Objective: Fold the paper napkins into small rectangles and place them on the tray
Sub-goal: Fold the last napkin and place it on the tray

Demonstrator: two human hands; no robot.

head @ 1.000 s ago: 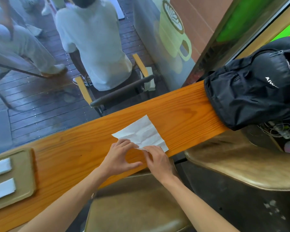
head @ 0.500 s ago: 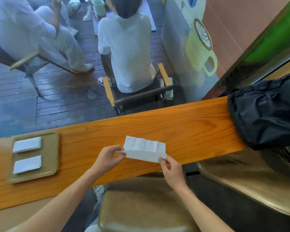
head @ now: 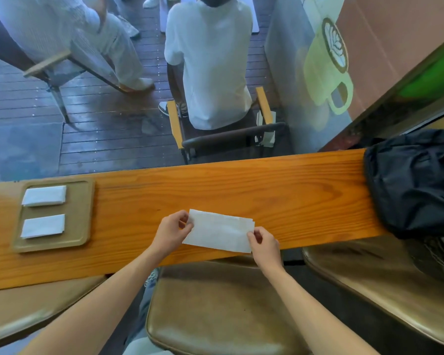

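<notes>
Closest to the camera are two bare arms that reach up from the bottom edge, where the elbows are cut off. Under them sits a brown stool (head: 215, 316), and another brown seat (head: 385, 283) on the right runs out of the picture.

The left hand (head: 171, 233) pinches the left end of a white paper napkin (head: 219, 230). The right hand (head: 265, 245) pinches the right end. The thumbs lie on top of the paper and the other fingers are tucked behind it, so they are hard to see. The napkin is folded into a long strip, with thin layers peeking out at its right edge. It is over the near half of the orange wooden counter (head: 280, 196). I cannot tell if it rests on the wood or is lifted a little.

Far to the left on the counter is a tan tray (head: 83, 213). Two small folded napkins lie on it, one near the front (head: 42, 226) and one behind it (head: 44, 196). They do not touch.

At the right end of the counter is a black bag (head: 413, 185), partly cut off by the picture's edge.

Past the counter is a window. Through it a person in a white shirt (head: 210, 62) sits on a chair, seen from behind. The head is cut off at the top. A green cup picture (head: 323, 73) is on the wall.
</notes>
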